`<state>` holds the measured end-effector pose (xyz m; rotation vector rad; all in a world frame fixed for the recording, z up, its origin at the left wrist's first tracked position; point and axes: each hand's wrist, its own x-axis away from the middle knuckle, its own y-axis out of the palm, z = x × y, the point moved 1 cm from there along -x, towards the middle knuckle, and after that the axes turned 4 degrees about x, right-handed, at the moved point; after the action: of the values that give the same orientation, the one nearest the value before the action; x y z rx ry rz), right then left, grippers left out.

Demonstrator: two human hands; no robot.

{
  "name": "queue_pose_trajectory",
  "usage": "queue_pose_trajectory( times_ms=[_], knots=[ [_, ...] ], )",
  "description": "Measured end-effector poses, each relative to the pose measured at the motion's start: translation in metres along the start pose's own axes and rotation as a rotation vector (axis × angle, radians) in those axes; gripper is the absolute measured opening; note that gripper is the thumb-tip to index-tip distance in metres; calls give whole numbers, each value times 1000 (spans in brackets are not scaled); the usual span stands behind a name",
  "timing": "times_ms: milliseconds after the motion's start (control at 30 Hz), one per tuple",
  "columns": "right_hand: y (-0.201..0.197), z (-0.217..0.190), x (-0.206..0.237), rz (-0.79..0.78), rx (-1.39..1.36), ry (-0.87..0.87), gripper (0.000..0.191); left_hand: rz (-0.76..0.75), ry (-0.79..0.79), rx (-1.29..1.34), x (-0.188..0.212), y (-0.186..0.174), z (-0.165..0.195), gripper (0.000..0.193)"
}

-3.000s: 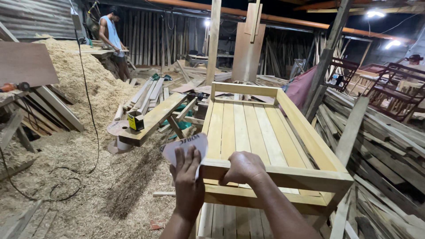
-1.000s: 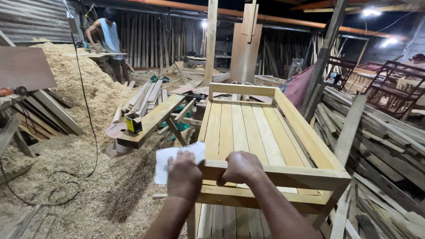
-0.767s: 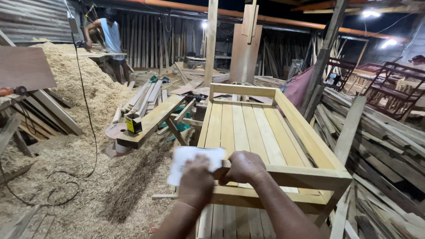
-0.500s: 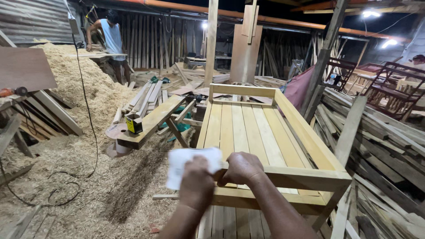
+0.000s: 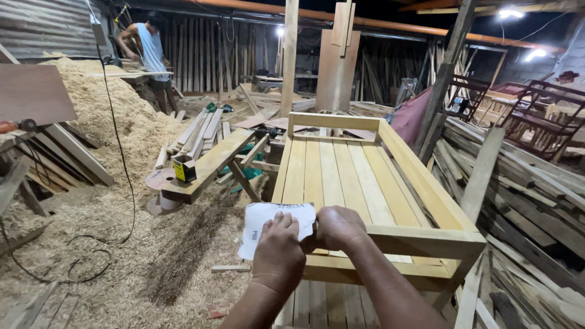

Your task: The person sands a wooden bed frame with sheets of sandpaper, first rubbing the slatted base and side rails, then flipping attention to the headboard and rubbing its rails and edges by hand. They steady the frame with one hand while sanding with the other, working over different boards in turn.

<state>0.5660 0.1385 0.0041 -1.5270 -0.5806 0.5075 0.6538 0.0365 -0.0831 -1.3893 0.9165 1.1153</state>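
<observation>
1. Fingers of the left hand (image 5: 278,254) curl onto the lower edge of a white sheet of sandpaper (image 5: 272,224), pinching it; back of hand faces camera.
2. Right hand (image 5: 337,227) is fisted, fingers clenched on the sheet's right edge, knuckles up.
3. Sandpaper sheet is held between both hands, just above the near left corner of a slatted wooden bench frame (image 5: 372,183); small print on it, back side up, slightly creased.
4. Bench frame is pale unfinished wood, long slats running away from the camera, rails on the right side and far end, near front rail just under the right wrist.
5. Left of the frame: a rough plank (image 5: 210,164) on crossed supports carries a small yellow-and-black box (image 5: 184,169) at its near end.
6. Sawdust (image 5: 116,244) covers the floor, with a big heap at far left; black cable (image 5: 119,152) hangs down and loops across it.
7. Stacked lumber (image 5: 524,195) piled along the right.
8. Another person (image 5: 149,52) in a light sleeveless top stands at the far left back, bent over a work surface, well apart.
9. Upright boards and a post stand behind the frame's far end.
</observation>
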Motion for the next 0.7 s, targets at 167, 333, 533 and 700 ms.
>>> queue_pose_trajectory(
  times_ms=[167, 333, 533, 700],
  knots=[
    [-1, -1, 1, 24, 29, 3, 51, -594, -625, 242, -13, -8, -40, 29],
    [-1, 0, -1, 22, 27, -7, 52, -384, -385, 88, -8, -2, -9, 22],
    [-1, 3, 0, 40, 6, -28, 49, -512, -432, 212, -5, 2, -24, 23],
    [0, 1, 1, 23, 11, -21, 46, -674, -609, 105, -9, 2, -28, 30]
  ],
)
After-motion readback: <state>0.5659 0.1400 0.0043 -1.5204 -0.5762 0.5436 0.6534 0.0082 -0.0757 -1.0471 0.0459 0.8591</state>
